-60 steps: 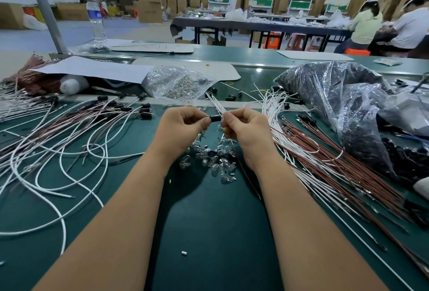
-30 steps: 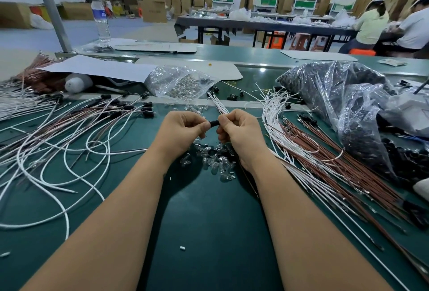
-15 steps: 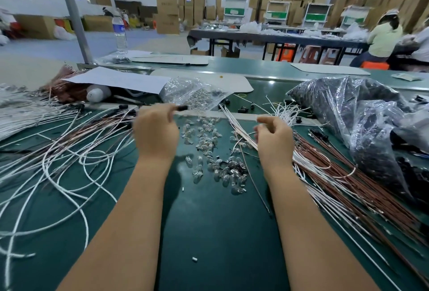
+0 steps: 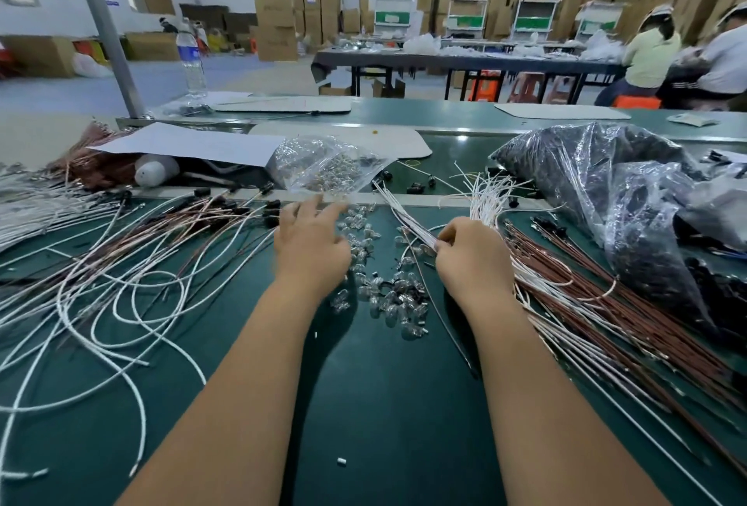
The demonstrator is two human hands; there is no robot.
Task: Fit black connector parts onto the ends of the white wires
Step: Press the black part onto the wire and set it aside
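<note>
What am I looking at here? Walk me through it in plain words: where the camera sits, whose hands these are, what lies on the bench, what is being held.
There is no machine here. A person wears one camera on the head, looking forward and down at their own two bare hands over a green workbench.

The left hand has its fingers spread and relaxed above a scatter of small clear bulbs; it holds nothing. The right hand pinches a bundle of thin white wires that fans away towards the back.

On the left lie looped white and brown wires already tipped with black connector parts. On the right lie straight wires and plastic bags of dark parts. Behind the bulbs sits a clear bag with more small pieces.
</note>
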